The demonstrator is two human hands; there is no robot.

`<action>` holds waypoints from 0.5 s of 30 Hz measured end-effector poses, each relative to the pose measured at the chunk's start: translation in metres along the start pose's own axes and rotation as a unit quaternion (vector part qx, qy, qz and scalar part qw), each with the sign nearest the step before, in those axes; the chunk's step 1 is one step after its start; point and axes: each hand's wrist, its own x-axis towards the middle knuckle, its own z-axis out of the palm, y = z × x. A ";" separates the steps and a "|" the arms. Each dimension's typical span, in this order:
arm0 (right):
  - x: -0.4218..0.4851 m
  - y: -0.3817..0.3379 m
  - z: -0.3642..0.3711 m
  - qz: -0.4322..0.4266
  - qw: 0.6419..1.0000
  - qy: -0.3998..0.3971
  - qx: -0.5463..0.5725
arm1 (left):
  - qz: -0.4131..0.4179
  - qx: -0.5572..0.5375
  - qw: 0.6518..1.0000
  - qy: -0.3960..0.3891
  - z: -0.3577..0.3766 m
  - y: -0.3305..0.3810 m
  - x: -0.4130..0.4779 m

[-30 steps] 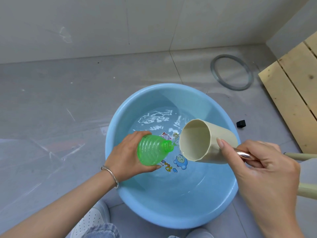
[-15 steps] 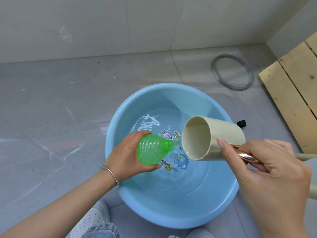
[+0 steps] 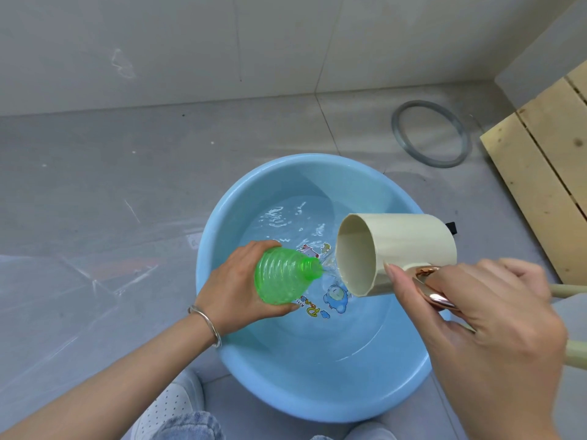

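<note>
The left hand (image 3: 236, 287) has its fingers and thumb wrapped around the ribbed body of the green bottle (image 3: 282, 276). The bottle lies almost on its side above the water in the blue basin (image 3: 317, 404), with its open neck pointing away from the palm. The right hand (image 3: 495, 315) grasps the cream mug (image 3: 403, 246) by its shiny copper-coloured handle (image 3: 428, 281), with the index finger stretched along the wall. The mug is tipped over in front of the knuckles, its mouth just beside the bottle neck. A thin thread of water shows between the two lips, but I cannot tell for sure which vessel gives it. Several things could go wrong from here. The neck is narrow and the mug's lip is wide, so a small drift of either wrist would send the water past the opening and down into the basin. The bottle looks thin and may be wet, so it could slide out of the palm. The mug hangs from its handle only, so it could turn in the fingers and splash the shoe (image 3: 171, 404) below the left forearm. By count there are two hands, one bottle, one mug, one basin, one bracelet (image 3: 208, 322) on the left wrist, one grey ring (image 3: 394, 128) on the floor, one small black piece (image 3: 451, 228) behind the mug, and one wooden pallet (image 3: 546, 173).
</note>
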 end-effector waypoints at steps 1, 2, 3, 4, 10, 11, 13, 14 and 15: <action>0.000 0.001 0.000 -0.005 1.000 0.002 -0.006 | -0.001 0.000 1.000 -0.001 0.000 0.000 0.000; -0.001 0.001 0.000 -0.011 1.000 0.004 -0.012 | -0.001 0.001 1.000 -0.001 0.000 0.000 0.000; -0.001 0.001 0.000 -0.016 1.000 0.006 -0.017 | -0.002 0.002 1.000 -0.002 0.000 0.000 0.000; -0.001 0.002 0.000 -0.021 1.000 0.008 -0.021 | -0.002 0.003 1.000 -0.003 0.000 0.001 0.000; 0.001 -0.001 -0.001 -0.055 0.998 0.019 -0.032 | -0.007 0.003 1.000 -0.001 -0.001 0.001 0.000; 0.001 -0.002 -0.001 -0.065 0.997 0.021 -0.036 | -0.007 0.002 1.000 0.000 -0.001 0.002 0.000; 0.001 -0.003 -0.001 -0.084 0.995 0.025 -0.048 | -0.009 0.002 1.000 0.000 -0.001 0.003 -0.001; 0.001 -0.004 -0.001 -0.091 0.994 0.028 -0.052 | -0.011 0.001 1.000 0.000 -0.001 0.003 -0.001; 0.001 -0.004 -0.001 -0.097 0.993 0.030 -0.053 | -0.012 0.001 1.000 -0.001 -0.001 0.004 0.000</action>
